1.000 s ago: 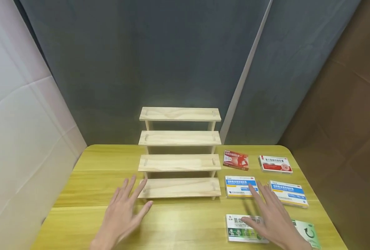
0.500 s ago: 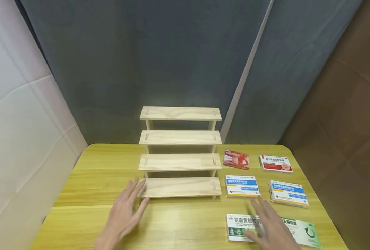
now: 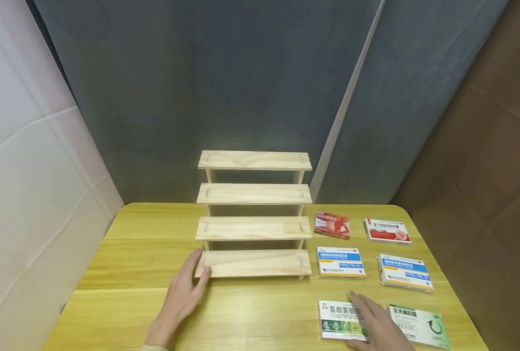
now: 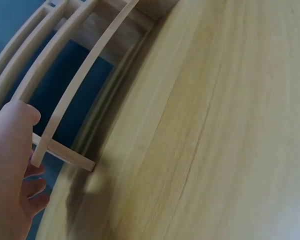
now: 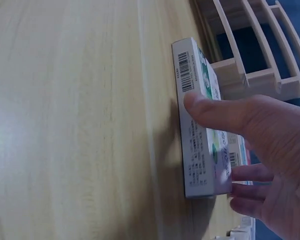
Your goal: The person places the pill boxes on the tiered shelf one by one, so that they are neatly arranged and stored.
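A pale four-tier wooden stand (image 3: 254, 227) stands at the table's middle. My left hand (image 3: 182, 292) holds the left end of its lowest board, thumb at the front edge and fingers round the end; in the left wrist view the left hand (image 4: 10, 165) has its fingertips beyond the board. My right hand (image 3: 378, 324) grips the right part of a white-and-green medicine box (image 3: 338, 319). In the right wrist view, the thumb presses the barcoded side of that medicine box (image 5: 192, 150), with the fingers opposite. Whether it is lifted cannot be told.
A green-and-white box (image 3: 422, 325) lies right of my right hand. Farther back are two blue-and-white boxes, one left (image 3: 340, 262) and one right (image 3: 406, 273), a red box (image 3: 332, 225) and a red-and-white box (image 3: 387, 231). A dark curtain (image 3: 242, 87) hangs behind.
My left hand has moved right and its fingers have closed in on the end of the lowest board. My right hand has come down and back, taking hold of the white-and-green medicine box.
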`<action>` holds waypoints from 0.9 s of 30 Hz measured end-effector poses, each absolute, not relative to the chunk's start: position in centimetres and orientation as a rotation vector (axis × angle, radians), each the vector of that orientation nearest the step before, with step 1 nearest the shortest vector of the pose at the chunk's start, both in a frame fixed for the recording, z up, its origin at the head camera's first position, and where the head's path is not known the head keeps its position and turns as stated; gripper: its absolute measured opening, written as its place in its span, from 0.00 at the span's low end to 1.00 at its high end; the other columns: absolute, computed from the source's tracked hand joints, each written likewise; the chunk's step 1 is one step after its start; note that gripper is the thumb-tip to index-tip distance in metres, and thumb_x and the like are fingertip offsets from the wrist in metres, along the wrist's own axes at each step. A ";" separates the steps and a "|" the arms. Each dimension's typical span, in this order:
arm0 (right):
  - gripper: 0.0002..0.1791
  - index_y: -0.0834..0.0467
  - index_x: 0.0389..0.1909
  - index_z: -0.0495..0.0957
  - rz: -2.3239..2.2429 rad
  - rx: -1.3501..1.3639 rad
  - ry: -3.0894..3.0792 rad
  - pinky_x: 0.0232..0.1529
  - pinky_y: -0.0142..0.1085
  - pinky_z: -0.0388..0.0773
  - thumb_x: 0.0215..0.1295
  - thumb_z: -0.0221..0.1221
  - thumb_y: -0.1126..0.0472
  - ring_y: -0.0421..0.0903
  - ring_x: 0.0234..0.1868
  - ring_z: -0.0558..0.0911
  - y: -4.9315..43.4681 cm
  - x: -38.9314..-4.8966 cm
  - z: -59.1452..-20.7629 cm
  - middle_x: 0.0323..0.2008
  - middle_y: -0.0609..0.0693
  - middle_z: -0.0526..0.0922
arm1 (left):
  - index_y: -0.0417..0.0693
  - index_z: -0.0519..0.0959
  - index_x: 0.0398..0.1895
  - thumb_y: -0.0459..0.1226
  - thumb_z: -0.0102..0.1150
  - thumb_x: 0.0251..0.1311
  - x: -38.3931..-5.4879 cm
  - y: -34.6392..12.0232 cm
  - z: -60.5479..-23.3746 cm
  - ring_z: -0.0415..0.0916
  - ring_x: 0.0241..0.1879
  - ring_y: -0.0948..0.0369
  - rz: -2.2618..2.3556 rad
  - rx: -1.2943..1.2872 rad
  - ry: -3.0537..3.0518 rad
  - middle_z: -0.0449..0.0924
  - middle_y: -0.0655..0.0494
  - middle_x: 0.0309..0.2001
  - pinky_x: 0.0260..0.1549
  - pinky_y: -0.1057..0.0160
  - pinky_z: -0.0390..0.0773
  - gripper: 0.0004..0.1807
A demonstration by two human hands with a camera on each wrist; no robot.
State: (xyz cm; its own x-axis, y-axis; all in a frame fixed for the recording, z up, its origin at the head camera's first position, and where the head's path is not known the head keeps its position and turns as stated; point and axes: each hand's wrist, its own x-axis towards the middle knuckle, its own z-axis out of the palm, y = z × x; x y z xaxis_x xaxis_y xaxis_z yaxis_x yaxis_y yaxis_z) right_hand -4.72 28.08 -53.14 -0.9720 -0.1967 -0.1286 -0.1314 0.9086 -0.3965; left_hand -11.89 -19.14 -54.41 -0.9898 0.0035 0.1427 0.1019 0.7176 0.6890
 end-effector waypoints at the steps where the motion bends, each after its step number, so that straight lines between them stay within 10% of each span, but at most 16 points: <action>1: 0.62 0.54 0.75 0.63 -0.584 -0.229 2.897 0.59 0.66 0.76 0.40 0.75 0.31 0.66 0.65 0.74 28.1 -4.7 -53.2 0.67 0.62 0.73 | 0.37 0.56 0.78 0.52 0.45 0.78 -12.0 -19.1 -54.5 0.56 0.74 0.34 -1.144 -0.072 -2.785 0.58 0.33 0.76 0.72 0.31 0.58 0.37; 17: 0.56 0.58 0.74 0.64 -0.773 -0.026 2.660 0.62 0.68 0.72 0.44 0.80 0.52 0.68 0.64 0.74 29.8 -5.0 -53.5 0.66 0.62 0.72 | 0.33 0.53 0.77 0.47 0.45 0.79 -13.1 -19.1 -56.8 0.56 0.74 0.35 -1.528 -0.039 -2.589 0.57 0.29 0.75 0.72 0.38 0.60 0.35; 27: 0.56 0.60 0.73 0.66 -0.833 -0.056 2.697 0.57 0.65 0.78 0.44 0.80 0.46 0.66 0.60 0.77 30.6 -4.8 -53.3 0.63 0.64 0.73 | 0.39 0.53 0.79 0.47 0.42 0.80 -13.1 -18.9 -57.3 0.58 0.75 0.38 -1.690 0.011 -2.502 0.56 0.34 0.77 0.67 0.39 0.71 0.33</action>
State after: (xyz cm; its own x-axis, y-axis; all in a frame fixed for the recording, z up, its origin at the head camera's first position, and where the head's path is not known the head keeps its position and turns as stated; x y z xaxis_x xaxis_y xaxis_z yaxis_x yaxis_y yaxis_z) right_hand -4.78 30.55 -53.34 -0.9490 -0.1292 -0.2875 0.0553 0.8297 -0.5555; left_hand -13.12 -18.85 -57.30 -0.9925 -0.0746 0.0970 0.0622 0.3753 0.9248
